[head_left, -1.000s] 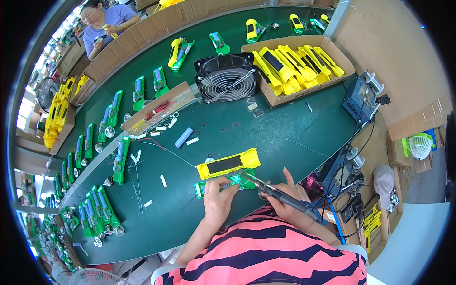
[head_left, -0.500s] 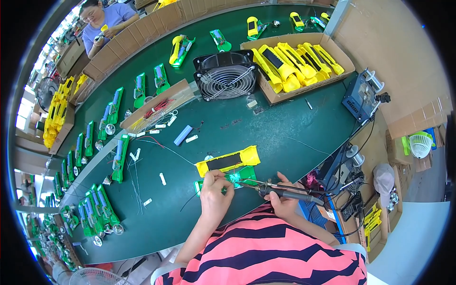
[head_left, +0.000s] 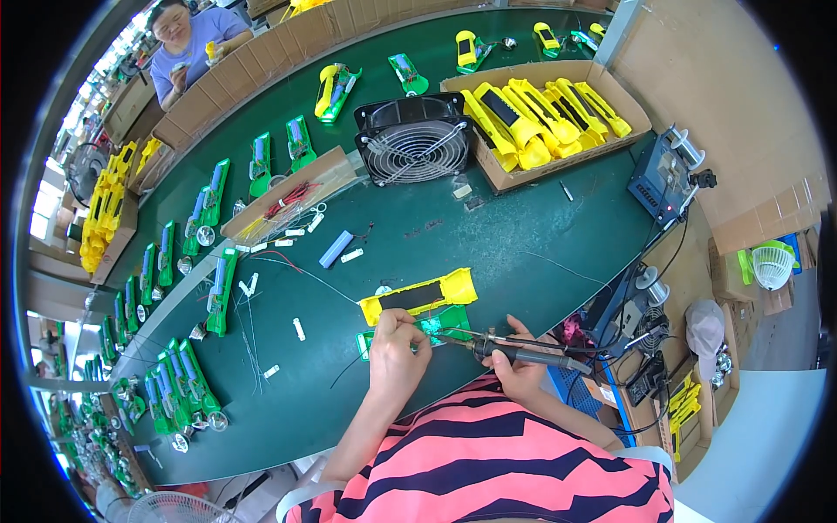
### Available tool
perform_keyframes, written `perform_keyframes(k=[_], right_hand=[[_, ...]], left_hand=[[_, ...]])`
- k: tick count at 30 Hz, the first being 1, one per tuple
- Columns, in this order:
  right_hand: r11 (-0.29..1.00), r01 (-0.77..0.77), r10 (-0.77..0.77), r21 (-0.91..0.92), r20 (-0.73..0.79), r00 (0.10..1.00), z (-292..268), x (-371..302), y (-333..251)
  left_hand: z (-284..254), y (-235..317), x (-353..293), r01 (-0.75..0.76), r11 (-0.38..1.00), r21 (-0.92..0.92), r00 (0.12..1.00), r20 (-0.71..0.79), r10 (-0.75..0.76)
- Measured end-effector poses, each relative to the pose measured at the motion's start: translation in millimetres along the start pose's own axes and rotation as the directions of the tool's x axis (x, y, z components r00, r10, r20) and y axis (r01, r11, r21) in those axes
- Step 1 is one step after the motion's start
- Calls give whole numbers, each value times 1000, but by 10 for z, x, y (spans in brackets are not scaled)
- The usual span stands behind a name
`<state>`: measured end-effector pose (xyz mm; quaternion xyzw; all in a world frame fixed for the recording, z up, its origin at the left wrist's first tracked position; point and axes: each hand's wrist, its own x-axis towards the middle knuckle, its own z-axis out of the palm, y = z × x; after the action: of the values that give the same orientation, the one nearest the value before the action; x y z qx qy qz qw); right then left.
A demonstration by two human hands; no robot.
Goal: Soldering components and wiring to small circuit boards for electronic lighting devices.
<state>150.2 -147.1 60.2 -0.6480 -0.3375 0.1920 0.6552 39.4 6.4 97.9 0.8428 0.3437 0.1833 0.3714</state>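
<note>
My right hand (head_left: 520, 370) is wrapped round the dark handle of a soldering iron (head_left: 549, 357). The iron's thin metal tip reaches left onto a small circuit board (head_left: 431, 327) in a green plastic housing (head_left: 455, 319). Over the left part of that housing, my left hand (head_left: 398, 353) is closed in a pinch; whatever lies between its fingertips is too small to make out. Just beyond the housing lies a yellow casing (head_left: 458, 286) with a dark panel. A pale wire runs from its left end toward the upper left.
A black fan (head_left: 414, 144) stands behind, beside a cardboard box (head_left: 558, 161) of yellow casings. Left are a blue battery cell (head_left: 336, 248), white connectors and several green assemblies (head_left: 187, 383). A blue soldering station (head_left: 658, 183) sits right. Across a cardboard barrier sits another person (head_left: 193, 44).
Green assemblies along the far strip have shifted slightly rightward. The person opposite has raised their head and moved their hands apart. My hands and the soldering iron stay nearly still.
</note>
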Motion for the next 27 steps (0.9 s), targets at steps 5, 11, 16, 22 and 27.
perform_keyframes(k=[5,11,16,22,27], right_hand=[[998,-40,42,57,-40,998,-25,42,-82],[996,75,-79,-44,-108,991,-79,104,-92],[998,69,-68,11,-89,994,-91,53,-98],[981,135,-136,-142,0,991,-110,93,-185],[997,65,-65,-41,-18,998,-94,22,-126]], left_hand=[[7,-24,11,4,1000,0,1000,14,-4],[-1,-7,29,10,1000,3,1000,20,-10],[12,-22,42,8,1000,-6,1000,21,-8],[-49,2,27,-12,999,-32,1000,24,13],[-411,21,-398,-93,912,399,994,85,65]])
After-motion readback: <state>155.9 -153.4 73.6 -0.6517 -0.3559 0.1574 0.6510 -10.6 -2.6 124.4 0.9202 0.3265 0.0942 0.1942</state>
